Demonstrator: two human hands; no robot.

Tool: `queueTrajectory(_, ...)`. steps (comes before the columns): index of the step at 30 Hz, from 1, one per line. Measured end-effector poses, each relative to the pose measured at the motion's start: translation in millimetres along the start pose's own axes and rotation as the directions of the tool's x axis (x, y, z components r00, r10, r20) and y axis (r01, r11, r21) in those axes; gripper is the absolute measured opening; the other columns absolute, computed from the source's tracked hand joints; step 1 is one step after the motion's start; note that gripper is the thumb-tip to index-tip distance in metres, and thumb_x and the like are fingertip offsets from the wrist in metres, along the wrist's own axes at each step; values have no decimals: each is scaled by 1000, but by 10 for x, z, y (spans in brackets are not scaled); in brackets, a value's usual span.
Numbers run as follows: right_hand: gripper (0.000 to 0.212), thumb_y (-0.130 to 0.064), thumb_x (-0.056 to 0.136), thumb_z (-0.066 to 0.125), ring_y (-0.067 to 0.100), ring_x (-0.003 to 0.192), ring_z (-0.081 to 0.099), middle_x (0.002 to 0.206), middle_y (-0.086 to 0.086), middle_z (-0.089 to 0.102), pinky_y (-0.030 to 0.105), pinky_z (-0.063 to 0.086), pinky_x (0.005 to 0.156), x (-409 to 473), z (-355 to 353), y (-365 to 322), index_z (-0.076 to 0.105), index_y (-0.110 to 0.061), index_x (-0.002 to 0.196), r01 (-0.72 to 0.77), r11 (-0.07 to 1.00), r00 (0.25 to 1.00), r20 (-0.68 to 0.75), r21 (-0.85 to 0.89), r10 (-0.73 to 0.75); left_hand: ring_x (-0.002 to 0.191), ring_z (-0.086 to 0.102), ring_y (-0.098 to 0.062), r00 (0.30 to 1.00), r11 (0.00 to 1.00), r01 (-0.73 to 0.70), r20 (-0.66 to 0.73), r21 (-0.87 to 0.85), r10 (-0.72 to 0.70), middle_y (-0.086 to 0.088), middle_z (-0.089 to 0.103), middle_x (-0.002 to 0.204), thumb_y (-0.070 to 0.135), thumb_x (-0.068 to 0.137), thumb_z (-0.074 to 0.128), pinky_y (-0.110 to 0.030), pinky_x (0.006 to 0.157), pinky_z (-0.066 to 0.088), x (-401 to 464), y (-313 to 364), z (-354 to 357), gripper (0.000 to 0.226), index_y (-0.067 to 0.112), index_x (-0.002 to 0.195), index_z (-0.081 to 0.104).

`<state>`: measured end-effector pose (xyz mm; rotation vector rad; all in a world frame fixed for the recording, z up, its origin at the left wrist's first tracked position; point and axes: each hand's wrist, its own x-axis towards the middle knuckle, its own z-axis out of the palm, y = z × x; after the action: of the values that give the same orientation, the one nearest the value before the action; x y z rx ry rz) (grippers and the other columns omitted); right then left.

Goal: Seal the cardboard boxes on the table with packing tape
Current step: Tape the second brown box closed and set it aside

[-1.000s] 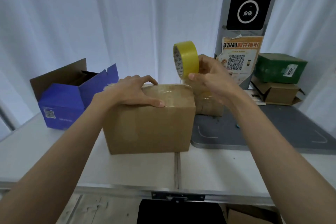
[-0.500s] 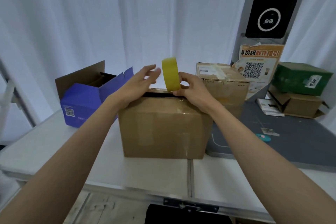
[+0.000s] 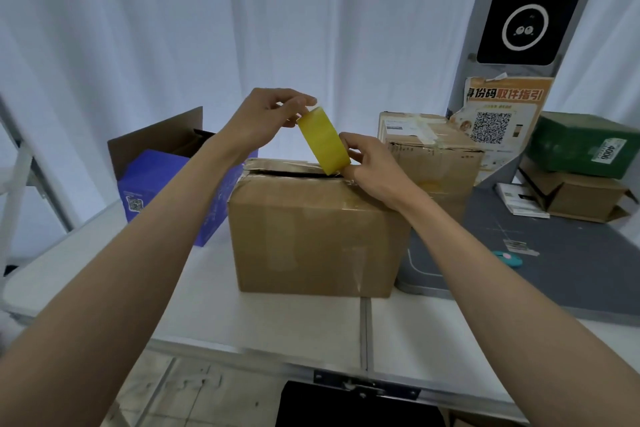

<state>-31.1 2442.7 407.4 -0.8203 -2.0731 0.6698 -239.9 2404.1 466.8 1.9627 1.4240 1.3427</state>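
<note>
Both hands are up over the box, which sits mid-table with its top flaps not quite closed, a dark gap showing along the seam. The tape roll stands tilted just above that gap. The right hand curls round the roll's lower edge and steadies it against the box top. The left hand pinches at the roll's upper rim, thumb and forefinger together, and it looks like it's picking for the tape end, though I can't make out any loose strip from here.

Here's the danger: nobody is holding those flaps down. If tape comes off the roll now, it could land across a raised flap and bridge the gap, leaving the seam slack or wrinkled. A hard tug with the left hand might also drag the roll out of the right hand's grip or fold the tape onto itself. And the box isn't braced by anything, so a sideways pull may slide it toward the blue box just beside it.
</note>
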Motion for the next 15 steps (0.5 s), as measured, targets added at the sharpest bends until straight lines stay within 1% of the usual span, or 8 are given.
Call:
queueTrajectory(2, 15, 20, 76, 47, 26, 85, 54, 88, 26, 59, 7, 40, 86, -3, -2, -2, 51, 8, 82, 4, 1000, 1000, -6, 5, -4, 107, 64, -25, 999, 999, -6, 46, 37, 4, -7, 68, 121, 20, 107, 46, -37, 97, 55, -3, 9, -35, 29, 20, 121, 72)
queueTrajectory(4, 14, 20, 77, 48, 21, 84, 52, 86, 25, 58, 10, 40, 82, 3, -8, 12, 52, 8, 84, -2, 1000, 1000, -18, 9, 3, 101, 61, -21, 995, 999, -10, 97, 36, 7, -8, 65, 125, 17, 107, 42, -34, 92, 55, -12, 16, -70, 33, 24, 120, 72)
queueTrajectory(7, 18, 17, 79, 50, 22, 85, 52, 92, 27, 59, 29, 42, 81, 25, -32, 50, 56, 9, 94, -40, 998, 999, -33, 38, 42, 94, 60, -16, 989, 999, 6, 149, -40, 0, -5, 66, 125, 5, 102, 40, -28, 86, 55, -26, 12, -117, 39, 20, 119, 72)
queueTrajectory(9, 23, 15, 81, 54, 28, 91, 58, 99, 27, 63, 40, 47, 84, 33, -45, 55, 62, 6, 101, -69, 993, 996, -43, 99, 74, 92, 62, -16, 984, 998, -4, 179, -67, 16, -3, 67, 126, 2, 100, 45, -25, 84, 56, -42, -10, -141, 35, 16, 118, 71)
queueTrajectory(10, 27, 14, 81, 56, 31, 98, 62, 102, 23, 67, 44, 51, 90, 28, -51, 48, 65, 1, 103, -81, 987, 995, -53, 139, 89, 91, 62, -16, 982, 997, -10, 185, -75, 24, -4, 68, 125, 3, 100, 49, -26, 85, 56, -50, -26, -146, 30, 14, 117, 71)
queueTrajectory(11, 32, 14, 79, 56, 29, 104, 65, 104, 19, 71, 47, 52, 96, 17, -56, 38, 68, -4, 102, -94, 979, 992, -63, 184, 107, 91, 63, -17, 983, 997, -14, 184, -82, 29, -5, 69, 122, 5, 100, 53, -27, 86, 57, -53, -41, -146, 25, 12, 116, 71)
queueTrajectory(13, 41, 15, 72, 51, 24, 106, 69, 103, 11, 75, 47, 54, 99, -11, -61, 25, 72, -13, 93, -108, 961, 989, -67, 255, 129, 89, 64, -16, 985, 995, -13, 171, -98, 30, -4, 71, 111, 10, 100, 57, -29, 85, 58, -54, -65, -140, 19, 10, 112, 72)
queueTrajectory(15, 46, 17, 71, 46, 20, 103, 71, 100, 8, 77, 46, 56, 97, -22, -60, 20, 73, -13, 93, -123, 953, 988, -58, 277, 144, 86, 64, -15, 987, 993, -3, 162, -117, 22, 3, 72, 103, 18, 103, 54, -27, 81, 58, -48, -67, -134, 22, 11, 108, 74)
